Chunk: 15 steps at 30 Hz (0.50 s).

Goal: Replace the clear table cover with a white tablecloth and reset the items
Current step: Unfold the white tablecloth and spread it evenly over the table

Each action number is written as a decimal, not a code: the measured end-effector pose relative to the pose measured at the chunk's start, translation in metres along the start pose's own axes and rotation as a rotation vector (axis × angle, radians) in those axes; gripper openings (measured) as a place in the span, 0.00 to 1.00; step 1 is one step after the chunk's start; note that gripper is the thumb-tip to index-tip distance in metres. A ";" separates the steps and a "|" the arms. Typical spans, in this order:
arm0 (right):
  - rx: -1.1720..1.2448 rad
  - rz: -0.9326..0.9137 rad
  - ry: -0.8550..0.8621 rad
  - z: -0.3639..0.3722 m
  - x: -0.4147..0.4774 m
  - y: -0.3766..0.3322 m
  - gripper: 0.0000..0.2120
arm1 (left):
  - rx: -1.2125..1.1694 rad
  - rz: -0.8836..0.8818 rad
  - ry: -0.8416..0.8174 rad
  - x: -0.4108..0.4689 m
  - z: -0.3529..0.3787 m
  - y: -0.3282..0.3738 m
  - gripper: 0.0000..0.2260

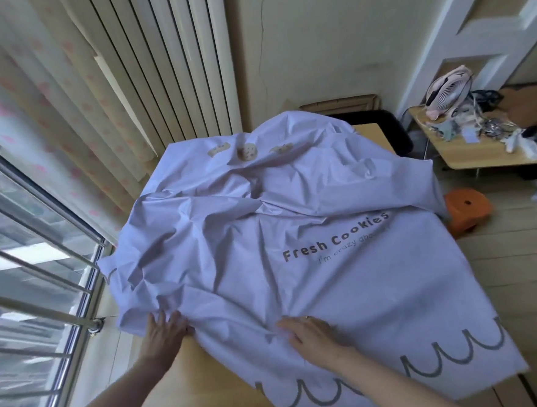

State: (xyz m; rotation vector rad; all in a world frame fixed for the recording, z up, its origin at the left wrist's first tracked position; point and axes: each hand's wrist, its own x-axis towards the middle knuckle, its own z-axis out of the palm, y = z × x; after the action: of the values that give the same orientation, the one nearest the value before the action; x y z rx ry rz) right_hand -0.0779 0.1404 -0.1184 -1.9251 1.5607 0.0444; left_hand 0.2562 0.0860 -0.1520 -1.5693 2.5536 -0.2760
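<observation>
A white tablecloth printed with "Fresh Cookies" and cookie pictures lies crumpled and skewed over a light wooden table. Its scalloped grey-edged hem hangs off the near right side. The table's near left corner is bare wood. My left hand rests at the cloth's near left edge, fingers spread against the fabric. My right hand lies flat on the cloth with its fingers straight, pressing it down. No clear cover is in view.
A window with metal bars and a curtain run along the left. A small side table with a pink fan and clutter stands at the right. An orange stool sits beside the table.
</observation>
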 end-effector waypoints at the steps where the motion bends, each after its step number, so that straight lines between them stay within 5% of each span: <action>1: -0.037 0.012 -0.043 -0.005 -0.001 0.007 0.20 | 0.008 0.009 -0.020 0.006 -0.005 -0.010 0.13; 7: -0.358 0.125 0.102 -0.013 -0.005 0.044 0.07 | 0.028 0.027 0.071 0.027 -0.039 -0.049 0.14; 10: -0.440 0.208 0.165 -0.040 -0.001 0.050 0.19 | 0.056 0.014 0.019 0.026 -0.052 -0.050 0.05; 13: -0.435 0.231 0.086 -0.071 0.010 0.045 0.02 | 0.111 -0.035 -0.048 0.026 -0.053 -0.040 0.07; 15: -0.365 0.282 -0.019 -0.074 0.014 0.036 0.07 | 0.072 -0.134 -0.143 0.029 -0.056 -0.032 0.06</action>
State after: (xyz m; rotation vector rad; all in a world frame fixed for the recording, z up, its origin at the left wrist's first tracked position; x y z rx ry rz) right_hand -0.1323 0.0886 -0.0826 -1.9428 1.9035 0.4967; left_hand 0.2594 0.0505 -0.0911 -1.6715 2.3107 -0.2567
